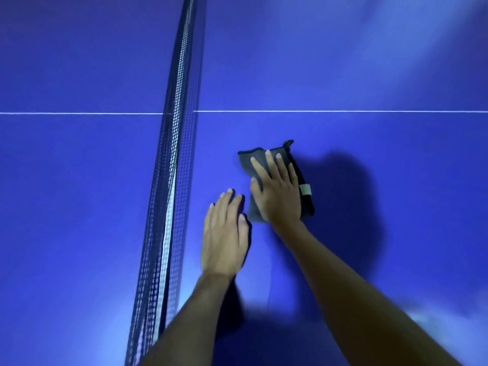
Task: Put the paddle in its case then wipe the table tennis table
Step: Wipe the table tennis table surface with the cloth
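Your left hand (224, 236) lies flat on the blue table (369, 75) beside the net (174, 154), fingers straight and together, likely bracing you. Your right hand (276, 191) presses the folded grey cloth (307, 180) down, fingers slightly spread (paddle and case aren't visible).

A smooth blue bench (343, 62) with a soft sheen is seen. A grey cloth (257, 162), matt and dark-edged, carries a pale fabric tag (305, 189). The net (171, 154) is woven mesh.
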Available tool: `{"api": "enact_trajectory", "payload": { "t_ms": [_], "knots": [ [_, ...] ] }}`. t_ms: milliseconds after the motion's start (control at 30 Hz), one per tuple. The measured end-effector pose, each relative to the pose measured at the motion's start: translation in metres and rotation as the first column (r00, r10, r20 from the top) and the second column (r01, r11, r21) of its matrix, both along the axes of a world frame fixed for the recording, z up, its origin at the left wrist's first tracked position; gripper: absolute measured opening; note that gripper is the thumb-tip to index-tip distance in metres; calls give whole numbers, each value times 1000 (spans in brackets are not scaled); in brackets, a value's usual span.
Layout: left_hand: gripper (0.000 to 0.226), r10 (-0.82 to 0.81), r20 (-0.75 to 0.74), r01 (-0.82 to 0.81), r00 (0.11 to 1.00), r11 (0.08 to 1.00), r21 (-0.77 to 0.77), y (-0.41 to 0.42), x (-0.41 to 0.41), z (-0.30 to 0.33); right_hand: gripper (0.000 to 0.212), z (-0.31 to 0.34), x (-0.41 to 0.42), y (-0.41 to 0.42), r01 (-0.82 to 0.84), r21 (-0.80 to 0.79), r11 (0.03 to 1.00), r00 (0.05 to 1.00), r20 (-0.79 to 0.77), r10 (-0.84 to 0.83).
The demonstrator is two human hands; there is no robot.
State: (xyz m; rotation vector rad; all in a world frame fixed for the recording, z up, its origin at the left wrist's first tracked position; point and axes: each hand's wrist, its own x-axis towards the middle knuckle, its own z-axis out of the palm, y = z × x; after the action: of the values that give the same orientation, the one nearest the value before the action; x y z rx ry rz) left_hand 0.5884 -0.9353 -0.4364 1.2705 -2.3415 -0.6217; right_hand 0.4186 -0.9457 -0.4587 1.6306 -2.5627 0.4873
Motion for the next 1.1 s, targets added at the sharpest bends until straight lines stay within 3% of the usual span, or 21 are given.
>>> {"api": "enact_trajectory", "payload": {
  "t_ms": [100, 267, 367, 433, 533, 733, 933, 1100],
  "knots": [
    [47, 15, -92, -12, 996, 999, 32, -6, 6, 22, 54, 1, 45, 48, 10, 19, 1000, 1000, -8, -9],
    [55, 22, 133, 7, 991, 977, -213, -30, 34, 68, 55, 6, 109, 118, 23, 84, 996, 999, 34, -26],
    [65, 140, 209, -126, 968, 989, -77, -50, 66, 62, 58, 9, 137, 147, 35, 121, 992, 999, 31, -39],
    [69, 130, 241, -153, 962, 985, 76, -59, 90, 42, 59, 10, 140, 149, 51, 123, 991, 998, 22, -54],
    [70, 46, 229, -87, 972, 981, 171, -61, 115, 12, 62, 11, 124, 127, 39, 128, 991, 998, 42, -45],
    [61, 76, 248, -62, 966, 996, -65, -47, 120, -10, 60, 8, 66, 30, 57, 75, 996, 998, -4, -57],
    [57, 93, 240, -76, 966, 994, -82, -48, 116, -7, 60, 7, 14, -70, 83, 49, 995, 996, 6, -84],
    [69, 79, 248, -66, 966, 996, -59, -49, 118, -7, 59, 7, -23, -141, 28, 84, 996, 1000, 9, -29]
  ]
}}
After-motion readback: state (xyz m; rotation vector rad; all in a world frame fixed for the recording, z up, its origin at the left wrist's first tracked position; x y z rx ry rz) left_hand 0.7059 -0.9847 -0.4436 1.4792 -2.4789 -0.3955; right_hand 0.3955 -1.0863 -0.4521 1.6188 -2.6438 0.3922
